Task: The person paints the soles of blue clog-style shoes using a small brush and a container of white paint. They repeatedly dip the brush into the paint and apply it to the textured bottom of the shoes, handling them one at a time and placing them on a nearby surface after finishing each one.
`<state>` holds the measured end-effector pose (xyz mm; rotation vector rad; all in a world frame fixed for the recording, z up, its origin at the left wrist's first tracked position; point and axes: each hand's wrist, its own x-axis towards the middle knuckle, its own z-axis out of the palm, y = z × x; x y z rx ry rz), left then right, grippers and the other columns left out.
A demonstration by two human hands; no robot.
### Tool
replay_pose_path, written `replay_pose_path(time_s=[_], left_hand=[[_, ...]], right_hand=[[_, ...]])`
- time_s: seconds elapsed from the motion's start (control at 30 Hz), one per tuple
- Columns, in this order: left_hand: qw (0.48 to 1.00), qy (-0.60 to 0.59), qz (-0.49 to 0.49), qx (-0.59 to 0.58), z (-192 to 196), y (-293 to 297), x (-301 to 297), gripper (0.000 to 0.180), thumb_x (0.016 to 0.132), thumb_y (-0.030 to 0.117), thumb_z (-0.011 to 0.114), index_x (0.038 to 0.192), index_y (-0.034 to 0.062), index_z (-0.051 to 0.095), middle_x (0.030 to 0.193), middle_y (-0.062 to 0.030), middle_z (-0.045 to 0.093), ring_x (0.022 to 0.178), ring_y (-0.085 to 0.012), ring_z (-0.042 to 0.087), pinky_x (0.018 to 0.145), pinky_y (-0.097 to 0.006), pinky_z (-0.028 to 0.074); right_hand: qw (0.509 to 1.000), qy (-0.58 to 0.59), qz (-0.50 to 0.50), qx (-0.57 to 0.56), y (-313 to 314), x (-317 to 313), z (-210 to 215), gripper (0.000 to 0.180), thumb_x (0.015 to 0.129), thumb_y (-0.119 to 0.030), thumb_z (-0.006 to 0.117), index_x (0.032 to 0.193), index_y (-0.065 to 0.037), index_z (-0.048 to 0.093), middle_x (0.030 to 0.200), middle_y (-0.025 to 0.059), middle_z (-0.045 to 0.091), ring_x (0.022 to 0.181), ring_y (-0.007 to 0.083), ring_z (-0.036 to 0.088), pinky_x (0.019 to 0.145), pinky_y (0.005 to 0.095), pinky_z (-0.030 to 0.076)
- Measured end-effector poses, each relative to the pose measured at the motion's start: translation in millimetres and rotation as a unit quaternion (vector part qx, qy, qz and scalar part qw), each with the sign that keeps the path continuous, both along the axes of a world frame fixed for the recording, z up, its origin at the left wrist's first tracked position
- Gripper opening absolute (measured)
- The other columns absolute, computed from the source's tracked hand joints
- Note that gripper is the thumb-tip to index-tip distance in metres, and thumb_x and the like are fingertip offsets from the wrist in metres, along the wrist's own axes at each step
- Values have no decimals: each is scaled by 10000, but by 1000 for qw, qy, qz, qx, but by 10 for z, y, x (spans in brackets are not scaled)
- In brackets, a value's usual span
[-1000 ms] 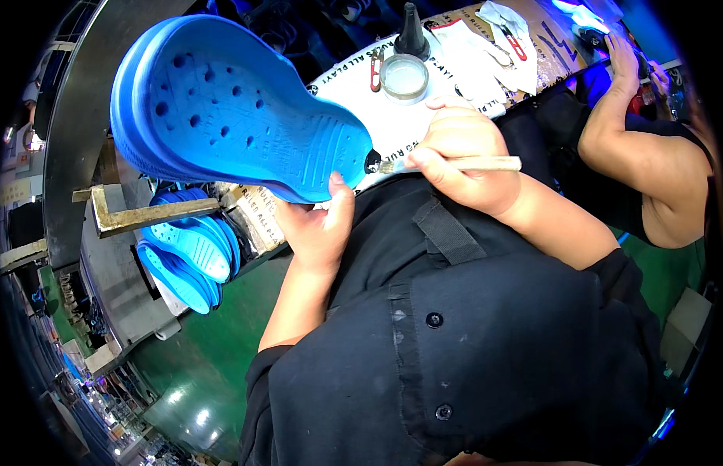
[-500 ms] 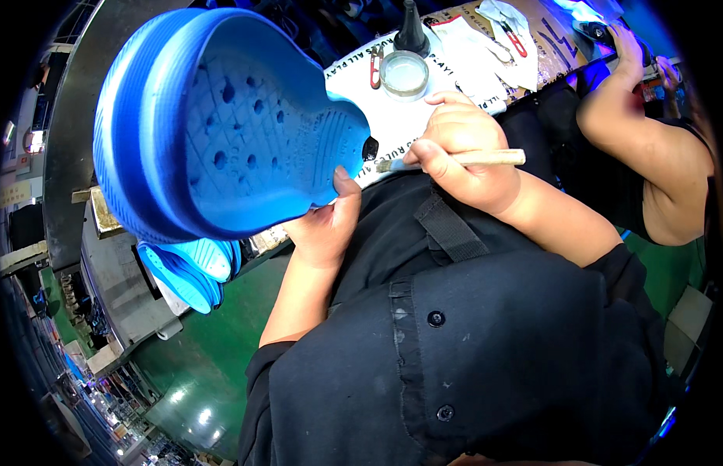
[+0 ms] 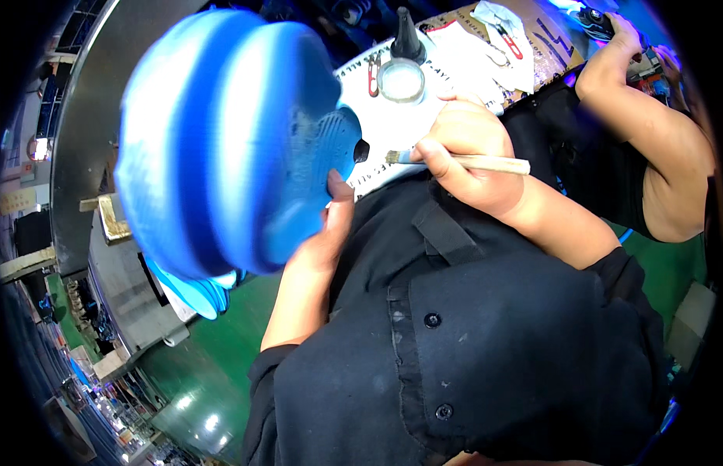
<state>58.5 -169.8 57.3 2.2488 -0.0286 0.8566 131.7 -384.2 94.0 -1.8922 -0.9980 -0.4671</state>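
Note:
A large blue shoe sole (image 3: 249, 147) with thick ribbed sides is held up at the left, smeared by motion. My left hand (image 3: 324, 229) grips it near its narrow end, thumb on the inner face and the other fingers hidden behind. At that end shows a small dark oval spot (image 3: 361, 151). My right hand (image 3: 472, 151) is closed around a flat brush (image 3: 497, 163) with a pale wooden handle. Its bristles point left toward the sole, apart from it. Just beyond my right hand stands a clear round jar (image 3: 401, 81) with whitish contents.
Behind the jar is a black nozzle bottle (image 3: 408, 39), with red snips (image 3: 373, 75) beside it. A white glove (image 3: 470, 50) and another red cutter (image 3: 510, 43) lie on the cardboard. More blue soles (image 3: 198, 295) sit lower left. A co-worker's arm (image 3: 649, 116) is at right.
The sole has tilted, so its ribbed outer side now faces me more and its inner face shows less. The brush has shifted slightly right, away from the sole's end.

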Motion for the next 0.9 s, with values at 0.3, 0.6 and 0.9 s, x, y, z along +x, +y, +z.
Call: replay_pose_path(time_s=[0.3,0.6,0.9], left_hand=[[819,189,-242,-485,1114,73,185,645,748,75,683,1273,-79,342,975,-187,616,706,-242,650,621,-302,536],[670,339,-473,-462,2111,-1306,2220,558,831,200,661,1251,-53,395,1045,-191,590,916,-243,606,775,-294,519],[545,318,-553,-544,2036,-1734,2080,563,957,462,398,1308,23,409,1084,-240,612,1011,-337,623,849,-340,537]], right_hand=[[984,100,-109,103,-420,178,-213,189,835,-104,584,657,-63,630,636,86,594,639,269,551,685,371,432],[968,150,-144,143,-785,302,-277,205,863,-128,594,674,-75,655,575,44,582,638,235,569,817,345,437],[940,264,-139,163,-967,331,-373,242,883,-74,522,669,-39,630,551,49,553,590,195,539,734,356,427]])
